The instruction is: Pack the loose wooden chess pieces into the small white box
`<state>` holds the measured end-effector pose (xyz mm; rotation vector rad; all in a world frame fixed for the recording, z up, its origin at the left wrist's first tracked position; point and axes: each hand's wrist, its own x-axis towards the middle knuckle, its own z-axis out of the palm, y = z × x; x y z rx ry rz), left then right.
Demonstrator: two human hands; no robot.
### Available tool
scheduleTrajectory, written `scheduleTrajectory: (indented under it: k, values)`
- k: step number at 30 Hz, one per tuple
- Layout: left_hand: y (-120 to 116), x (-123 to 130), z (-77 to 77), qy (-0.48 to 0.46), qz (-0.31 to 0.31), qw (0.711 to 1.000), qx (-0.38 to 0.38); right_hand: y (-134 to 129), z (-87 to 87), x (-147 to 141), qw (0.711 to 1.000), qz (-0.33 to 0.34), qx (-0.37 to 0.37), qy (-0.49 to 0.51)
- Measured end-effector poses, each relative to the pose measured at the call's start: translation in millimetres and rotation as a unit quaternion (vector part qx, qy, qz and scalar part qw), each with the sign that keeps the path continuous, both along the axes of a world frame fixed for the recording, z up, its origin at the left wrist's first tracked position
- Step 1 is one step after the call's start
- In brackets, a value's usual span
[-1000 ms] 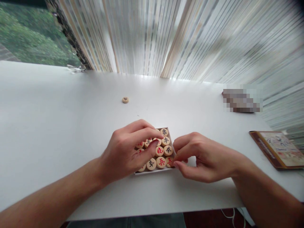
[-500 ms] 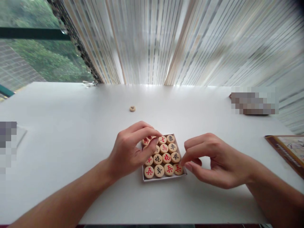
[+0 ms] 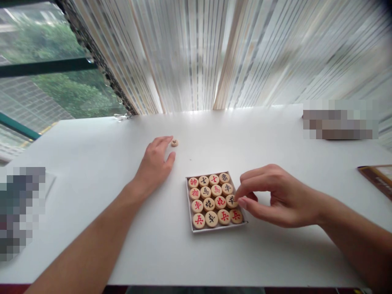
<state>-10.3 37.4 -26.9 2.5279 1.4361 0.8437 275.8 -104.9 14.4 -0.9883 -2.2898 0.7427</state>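
A shallow, light-edged box (image 3: 217, 228) holds rows of round wooden Chinese chess pieces (image 3: 220, 202) with red and black characters. Beyond it, a lone chess piece (image 3: 174, 143) with a dark character lies flat on the white table. My left hand (image 3: 157, 163) is open around that piece's left side, index fingertip at its upper edge and thumb below it, apart from it. At the box's right edge, my right hand (image 3: 269, 196) has thumb and index finger pinched close together, beside a black-lettered piece in the right column. What lies between these fingertips is hidden.
On the right side of the table (image 3: 147, 253) is a brown-edged flat item (image 3: 375, 179), partly out of frame. Blurred-out objects sit at the far right and the left. A striped curtain (image 3: 190, 57) hangs along the back, with a window at the left.
My left hand has moved from over the box outward to the lone piece, opening its fingers. My right hand has shifted slightly away from me along the box's right edge.
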Motion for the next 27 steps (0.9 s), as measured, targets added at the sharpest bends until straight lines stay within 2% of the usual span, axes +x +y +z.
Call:
scheduleTrajectory:
  k: [4,8,16,27]
  values:
    - [4.1,5.9,-12.1,0.059,0.008,0.998,-0.020,1.2,1.0,-0.5,1.000,-0.004,0.011,0.003]
    - [3.5,8.4,-12.8,0.071,0.003,0.997,-0.023,3.5,1.3,-0.8,1.000,-0.016,0.023,0.005]
    - [0.4,5.3,-7.0,0.014,-0.052,0.998,0.016,5.1,-1.3,0.4,0.999,-0.027,0.020,-0.012]
    - [-15.1,6.9,1.7,-0.063,-0.062,0.996,0.021,5.3,-1.9,1.0,0.999,-0.028,0.031,-0.025]
